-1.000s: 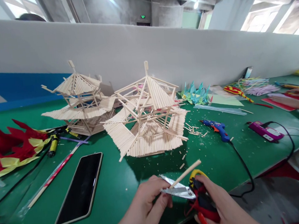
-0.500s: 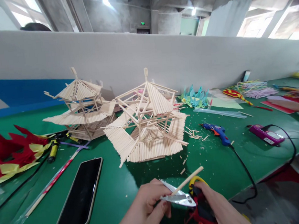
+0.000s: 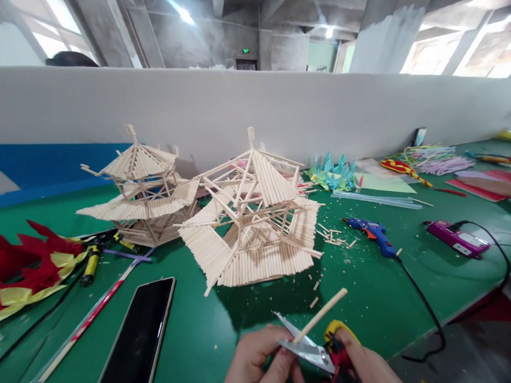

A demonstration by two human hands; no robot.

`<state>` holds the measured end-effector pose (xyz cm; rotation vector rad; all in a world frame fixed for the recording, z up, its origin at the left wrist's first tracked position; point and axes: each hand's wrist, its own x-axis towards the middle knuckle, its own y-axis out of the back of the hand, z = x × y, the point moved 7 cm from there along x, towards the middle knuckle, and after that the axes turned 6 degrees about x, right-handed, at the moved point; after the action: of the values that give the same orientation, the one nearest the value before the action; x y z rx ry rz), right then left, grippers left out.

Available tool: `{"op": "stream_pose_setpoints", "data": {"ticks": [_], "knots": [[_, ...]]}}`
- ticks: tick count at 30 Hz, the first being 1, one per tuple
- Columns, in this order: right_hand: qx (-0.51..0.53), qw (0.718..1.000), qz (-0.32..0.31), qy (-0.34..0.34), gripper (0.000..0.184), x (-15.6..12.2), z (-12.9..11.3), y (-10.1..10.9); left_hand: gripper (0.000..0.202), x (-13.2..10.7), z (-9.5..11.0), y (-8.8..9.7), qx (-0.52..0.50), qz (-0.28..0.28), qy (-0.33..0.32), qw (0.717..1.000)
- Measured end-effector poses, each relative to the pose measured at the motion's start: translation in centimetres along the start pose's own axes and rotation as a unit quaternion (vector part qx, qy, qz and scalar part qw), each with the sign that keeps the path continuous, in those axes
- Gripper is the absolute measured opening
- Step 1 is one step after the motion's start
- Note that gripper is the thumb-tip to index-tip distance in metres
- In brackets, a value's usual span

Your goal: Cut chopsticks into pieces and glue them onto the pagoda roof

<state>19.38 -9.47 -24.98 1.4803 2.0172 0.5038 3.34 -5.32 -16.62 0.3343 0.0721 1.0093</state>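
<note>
Between the fingers of my left hand (image 3: 266, 362) is a thin wooden stick (image 3: 322, 313), its free end slanting up to the right. My right hand (image 3: 368, 362) is closed round the red, black and yellow handles of a pair of scissors (image 3: 310, 352). The metal blades lie apart, one on each side of the stick near my left fingertips. Just beyond my hands stands a wooden stick pavilion model (image 3: 265, 261), its upper roof covered only on one face. A second stick pavilion (image 3: 143, 194), with more roof faces covered, stands behind to the left.
A phone (image 3: 132, 343) lies at left, near a red and yellow paper craft (image 3: 27, 268). To the right are a blue glue gun (image 3: 374, 235) with its cord, a purple power strip (image 3: 458, 238) and stick offcuts (image 3: 334, 235). Another person's arm (image 3: 498, 187) rests at far right.
The view has tilted slightly upward, so the table things sit lower. My hands keep the stick between the scissor blades, and the right hand has shifted a little down.
</note>
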Motion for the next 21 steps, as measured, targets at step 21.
{"op": "stream_pose_setpoints", "data": {"ticks": [21], "knots": [[-0.003, 0.998, 0.017, -0.062, 0.069, 0.0, -0.9, 0.3, 0.033, 0.0, 0.4, 0.4, 0.001, -0.04, 0.045, 0.998]]}}
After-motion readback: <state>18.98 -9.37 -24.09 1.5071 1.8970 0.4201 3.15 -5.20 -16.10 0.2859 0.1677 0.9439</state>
